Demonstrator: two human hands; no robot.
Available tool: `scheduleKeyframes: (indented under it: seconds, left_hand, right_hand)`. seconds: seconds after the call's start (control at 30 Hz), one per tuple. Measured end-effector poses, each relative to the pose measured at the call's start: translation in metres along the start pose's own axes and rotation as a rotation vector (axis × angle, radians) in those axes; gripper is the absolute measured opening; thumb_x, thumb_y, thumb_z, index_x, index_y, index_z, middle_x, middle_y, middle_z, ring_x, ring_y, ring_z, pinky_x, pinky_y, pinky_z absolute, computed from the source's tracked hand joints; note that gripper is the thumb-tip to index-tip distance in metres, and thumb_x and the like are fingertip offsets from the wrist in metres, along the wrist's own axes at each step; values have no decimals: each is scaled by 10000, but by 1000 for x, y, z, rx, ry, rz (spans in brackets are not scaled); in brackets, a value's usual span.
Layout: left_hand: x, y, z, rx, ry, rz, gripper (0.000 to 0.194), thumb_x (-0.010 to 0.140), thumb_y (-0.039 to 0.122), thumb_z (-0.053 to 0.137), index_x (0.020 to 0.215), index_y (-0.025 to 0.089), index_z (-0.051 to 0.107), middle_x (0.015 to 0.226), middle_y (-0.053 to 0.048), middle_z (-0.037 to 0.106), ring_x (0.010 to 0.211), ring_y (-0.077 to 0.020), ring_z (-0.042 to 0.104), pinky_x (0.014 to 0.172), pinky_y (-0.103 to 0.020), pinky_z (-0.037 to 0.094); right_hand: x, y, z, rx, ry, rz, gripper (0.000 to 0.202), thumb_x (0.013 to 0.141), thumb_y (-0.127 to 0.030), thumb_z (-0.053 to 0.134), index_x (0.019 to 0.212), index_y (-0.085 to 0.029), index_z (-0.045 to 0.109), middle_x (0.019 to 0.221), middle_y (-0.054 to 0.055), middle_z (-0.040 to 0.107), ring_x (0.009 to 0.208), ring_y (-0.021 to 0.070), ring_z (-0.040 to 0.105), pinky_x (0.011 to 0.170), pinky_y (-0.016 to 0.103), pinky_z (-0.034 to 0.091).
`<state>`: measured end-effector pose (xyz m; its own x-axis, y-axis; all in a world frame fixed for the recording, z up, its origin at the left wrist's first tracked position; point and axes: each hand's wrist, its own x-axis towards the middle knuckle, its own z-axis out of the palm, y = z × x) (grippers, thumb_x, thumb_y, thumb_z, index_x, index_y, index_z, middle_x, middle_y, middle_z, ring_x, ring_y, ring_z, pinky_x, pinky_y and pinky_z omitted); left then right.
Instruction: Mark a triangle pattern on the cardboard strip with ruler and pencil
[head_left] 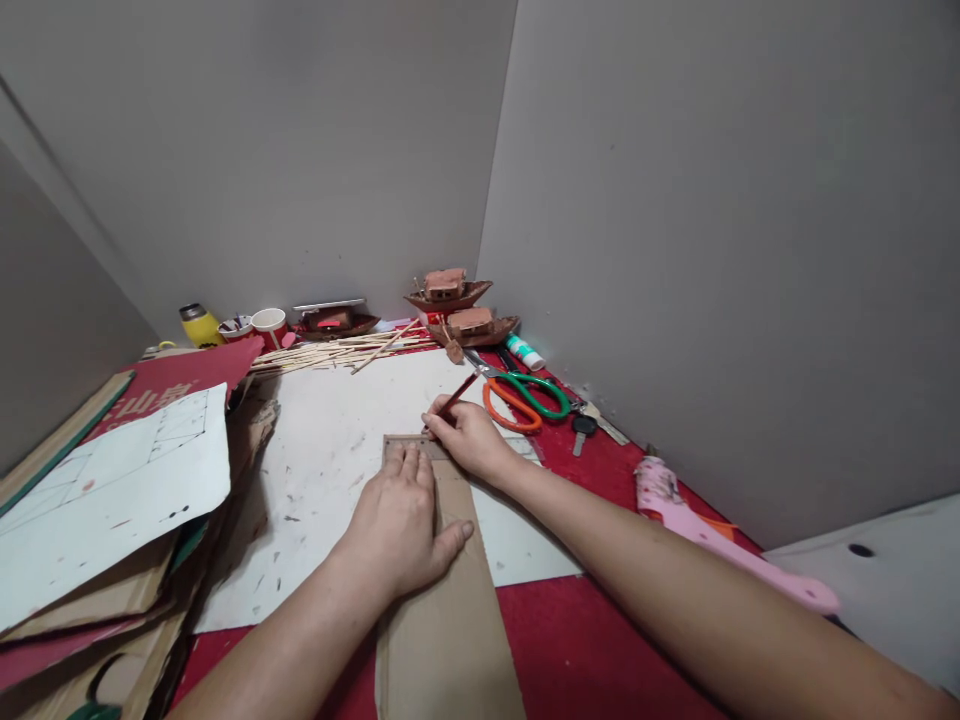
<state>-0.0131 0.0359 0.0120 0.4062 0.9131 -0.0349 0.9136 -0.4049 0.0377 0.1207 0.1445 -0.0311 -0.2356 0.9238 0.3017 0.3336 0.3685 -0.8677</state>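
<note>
A long strip of brown cardboard (457,640) runs from the front edge up to the middle of the table. Across its far end lies a see-through ruler (525,448), partly covered by both hands. My left hand (397,510) rests flat on the cardboard, fingertips pressing the ruler and thumb spread to the right. In my right hand (469,435) is a dark red pencil (459,393), slanted, its lower end by the ruler's far edge. Whether its tip touches the cardboard I cannot tell.
White paper (322,420) covers part of the red table (592,640). Scissors (555,395), keys (583,428) and a pink glue gun (720,535) lie right. Thin sticks (337,350) and model boats (472,325) stand behind. Stacked cardboard (142,595) rises left.
</note>
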Motion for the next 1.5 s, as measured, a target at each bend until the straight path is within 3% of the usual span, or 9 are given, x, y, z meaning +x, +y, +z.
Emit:
scheduleKeyframes:
  seconds: [0.43, 0.6, 0.7, 0.8, 0.93, 1.1, 1.3, 1.5]
  left_hand:
    - [2, 0, -1, 26, -10, 4, 852, 901, 574, 447, 1442, -83, 400, 1507, -291, 395, 1429, -425, 322, 1139, -489, 347]
    - [1, 1, 1, 31, -4, 0, 856, 896, 586, 458, 1437, -76, 412, 1502, -286, 409, 1423, -426, 332, 1137, -481, 348]
    - [-1, 2, 2, 59, 10, 11, 830, 912, 574, 444, 1423, -80, 428, 1481, -299, 432, 1408, -437, 354, 1110, -500, 373]
    - [-3, 5, 0, 83, 22, 22, 765, 929, 525, 446, 1391, -85, 465, 1439, -316, 476, 1364, -443, 418, 1061, -505, 416]
    - [-6, 8, -5, 91, 47, 47, 629, 935, 462, 458, 1297, -41, 569, 1355, -293, 567, 1270, -416, 520, 1005, -483, 459]
    - [-11, 13, -6, 99, 58, 49, 586, 930, 416, 461, 1273, -45, 578, 1332, -305, 579, 1247, -396, 547, 1017, -472, 450]
    - [-23, 15, -8, 108, 20, 45, 646, 919, 439, 474, 1338, -48, 534, 1393, -294, 538, 1294, -394, 515, 1041, -464, 442]
    - [-31, 17, -8, 93, -13, 13, 705, 928, 478, 449, 1423, -24, 461, 1460, -279, 473, 1358, -388, 455, 1093, -468, 406]
  right_hand:
    - [-3, 2, 1, -64, 18, -72, 148, 849, -280, 552, 718, -212, 562, 649, 11, 641, 646, 177, 608, 661, 288, 470]
    - [-9, -6, -3, -62, 45, -112, 265, 971, -375, 401, 961, -201, 600, 755, 18, 679, 615, 149, 617, 618, 260, 496]
    - [-12, -16, -11, -154, 27, -108, 314, 997, -367, 354, 1066, -189, 603, 850, 53, 710, 694, 164, 656, 645, 270, 506]
    - [-15, -30, -24, -325, -30, -92, 266, 966, -294, 434, 1094, -176, 635, 948, 96, 736, 857, 216, 683, 766, 323, 502]
    - [-23, -51, -45, -559, -220, -94, 348, 853, -212, 605, 1197, -178, 643, 1117, 152, 726, 1037, 295, 659, 868, 383, 467]
    - [-42, -54, -60, -756, -403, -97, 284, 814, -109, 569, 1068, -155, 687, 1035, 180, 730, 1007, 316, 661, 831, 376, 449]
    - [-52, -40, -70, -782, -451, -94, 402, 828, -163, 605, 1230, -175, 624, 1212, 156, 690, 1104, 292, 635, 840, 326, 443]
    - [-53, -42, -78, -751, -458, -141, 387, 816, -106, 587, 1187, -195, 649, 1155, 127, 717, 1064, 271, 649, 806, 302, 427]
